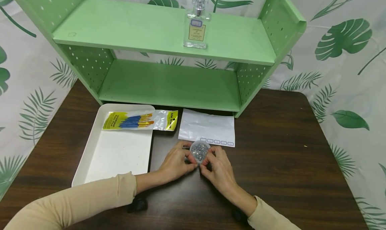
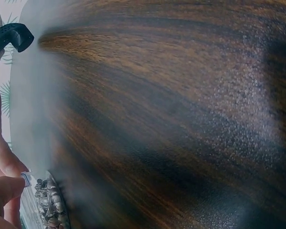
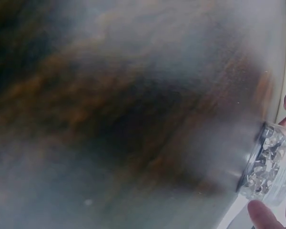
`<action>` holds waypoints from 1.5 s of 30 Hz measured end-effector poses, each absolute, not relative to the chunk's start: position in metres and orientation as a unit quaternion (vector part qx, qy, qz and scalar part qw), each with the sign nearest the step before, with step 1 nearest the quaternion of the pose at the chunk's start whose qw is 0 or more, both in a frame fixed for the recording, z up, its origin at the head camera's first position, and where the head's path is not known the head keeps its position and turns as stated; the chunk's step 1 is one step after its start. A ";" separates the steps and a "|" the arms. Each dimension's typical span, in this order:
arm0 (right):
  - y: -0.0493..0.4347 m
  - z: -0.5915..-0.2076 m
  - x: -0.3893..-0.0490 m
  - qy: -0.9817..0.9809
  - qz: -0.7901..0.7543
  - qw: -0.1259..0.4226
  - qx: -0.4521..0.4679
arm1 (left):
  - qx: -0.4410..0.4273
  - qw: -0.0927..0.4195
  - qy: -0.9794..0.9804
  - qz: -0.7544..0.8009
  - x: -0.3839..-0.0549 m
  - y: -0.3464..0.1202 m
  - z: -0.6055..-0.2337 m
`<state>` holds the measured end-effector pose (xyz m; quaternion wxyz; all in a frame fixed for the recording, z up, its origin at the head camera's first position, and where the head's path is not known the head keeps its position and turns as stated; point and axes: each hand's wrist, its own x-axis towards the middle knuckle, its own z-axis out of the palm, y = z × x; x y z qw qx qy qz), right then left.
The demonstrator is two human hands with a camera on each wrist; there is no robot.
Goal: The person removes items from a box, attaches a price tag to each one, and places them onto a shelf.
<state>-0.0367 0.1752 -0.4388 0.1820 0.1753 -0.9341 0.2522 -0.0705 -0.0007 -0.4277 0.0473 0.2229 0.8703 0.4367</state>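
A green shelf (image 1: 169, 84) closes off the far side of the dark table (image 1: 286, 149), with a leaf-print cloth (image 1: 343, 35) behind it. On the shelf's upper board stands a glass bottle (image 1: 197, 29). In front of the shelf's left part lies a white tray (image 1: 116, 149), its near edge partly hidden by the left sleeve; a bag of brushes (image 1: 140, 120) lies across the tray's right rim, close to the shelf. Before the shelf's right half is a sheet of paper (image 1: 205, 126), a row of blue-edged labels along its near edge. The clear jar (image 1: 200, 152) of small silvery pieces is in front of the shelf, farther out than the sheet. It is round, its top facing up and its base toward the table, so its axis runs roughly upright. The left hand (image 1: 178, 161) and the right hand (image 1: 221, 168) curl their fingers about the jar's sides, fingertips meeting at the side away from the shelf, by a small label (image 2: 25, 179); whether they pinch that label, I cannot tell.
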 end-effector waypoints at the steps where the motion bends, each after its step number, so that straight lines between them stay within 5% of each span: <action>1: 0.175 -0.439 -0.037 -0.934 0.251 0.183 0.175 | 0.222 0.048 0.870 0.438 -0.071 -0.001 -0.428; 10: 0.179 -0.440 -0.041 -0.924 0.282 0.189 0.178 | 0.223 0.045 0.867 0.443 -0.071 -0.001 -0.428; 27: 0.190 -0.440 -0.051 -0.914 0.364 0.091 0.151 | 0.230 0.043 0.874 0.426 -0.077 -0.003 -0.428; 45: 0.192 -0.438 -0.056 -0.913 0.372 0.071 0.149 | 0.275 0.018 0.879 0.390 -0.088 -0.008 -0.427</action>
